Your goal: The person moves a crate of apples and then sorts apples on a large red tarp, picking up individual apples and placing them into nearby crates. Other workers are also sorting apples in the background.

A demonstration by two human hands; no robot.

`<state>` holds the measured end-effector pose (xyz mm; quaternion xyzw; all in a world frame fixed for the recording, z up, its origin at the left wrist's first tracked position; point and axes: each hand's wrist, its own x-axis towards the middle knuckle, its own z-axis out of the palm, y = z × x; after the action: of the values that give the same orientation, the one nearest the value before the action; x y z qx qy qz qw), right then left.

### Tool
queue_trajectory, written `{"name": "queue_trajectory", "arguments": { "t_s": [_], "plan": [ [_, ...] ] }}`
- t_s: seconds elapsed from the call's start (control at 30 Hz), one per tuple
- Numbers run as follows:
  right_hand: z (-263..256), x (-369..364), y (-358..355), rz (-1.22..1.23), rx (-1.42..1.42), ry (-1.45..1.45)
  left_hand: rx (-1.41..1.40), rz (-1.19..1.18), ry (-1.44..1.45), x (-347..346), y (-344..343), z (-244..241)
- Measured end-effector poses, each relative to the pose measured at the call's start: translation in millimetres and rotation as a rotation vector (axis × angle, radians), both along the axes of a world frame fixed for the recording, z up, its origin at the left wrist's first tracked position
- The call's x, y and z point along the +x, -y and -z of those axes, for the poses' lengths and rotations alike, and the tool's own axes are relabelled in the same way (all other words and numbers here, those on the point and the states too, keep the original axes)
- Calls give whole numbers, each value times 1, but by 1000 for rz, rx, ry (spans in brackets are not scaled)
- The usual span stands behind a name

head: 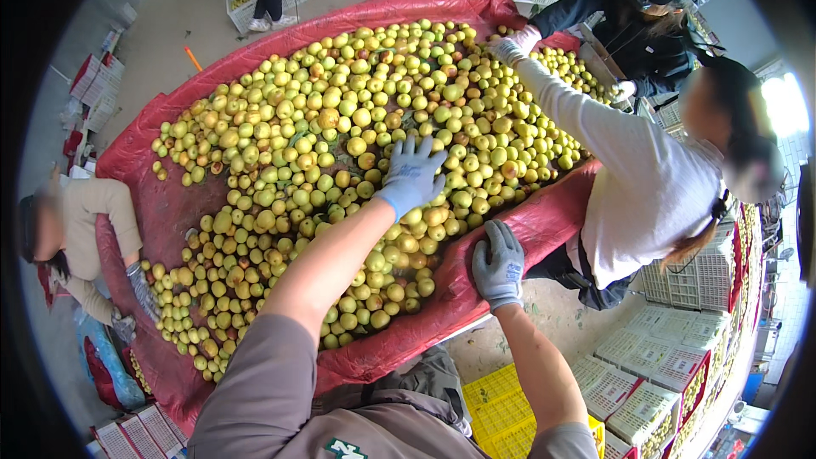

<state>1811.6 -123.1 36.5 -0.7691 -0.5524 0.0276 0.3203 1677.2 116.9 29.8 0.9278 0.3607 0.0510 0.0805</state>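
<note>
Yellow-green jujubes (331, 99), some with brown patches, lie spread over a large table lined with red sheeting (191, 204). My left hand (413, 173), in a grey-blue knit work glove, reaches out over the middle of the fruit. Its fingers are spread palm down, and no fruit shows in its grasp; what lies under the palm is hidden. On the raised, red-covered rim (456, 287) nearest me rests my right hand (500, 264), gloved alike, with its thumb apart from the fingers and nothing held.
At right, a co-worker in a white top (612, 134) leans over the fruit beside another in black (644, 32). A person (95, 223) works at the left end. Yellow crates (500, 408) stand by my legs; white crates (644, 389) are stacked at lower right.
</note>
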Motion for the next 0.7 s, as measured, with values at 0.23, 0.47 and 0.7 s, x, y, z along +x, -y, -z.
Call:
{"name": "queue_trajectory", "arguments": {
  "t_s": [0.23,0.47,0.7],
  "plan": [
    [2,2,5,19,-30,3,234,-23,97,-120,83,-66],
    [-4,-2,6,-19,-58,-3,217,-930,-57,-382,160,-45],
    [1,5,9,-45,-53,18,142,-777,-41,-346,156,-24]
  ]
}}
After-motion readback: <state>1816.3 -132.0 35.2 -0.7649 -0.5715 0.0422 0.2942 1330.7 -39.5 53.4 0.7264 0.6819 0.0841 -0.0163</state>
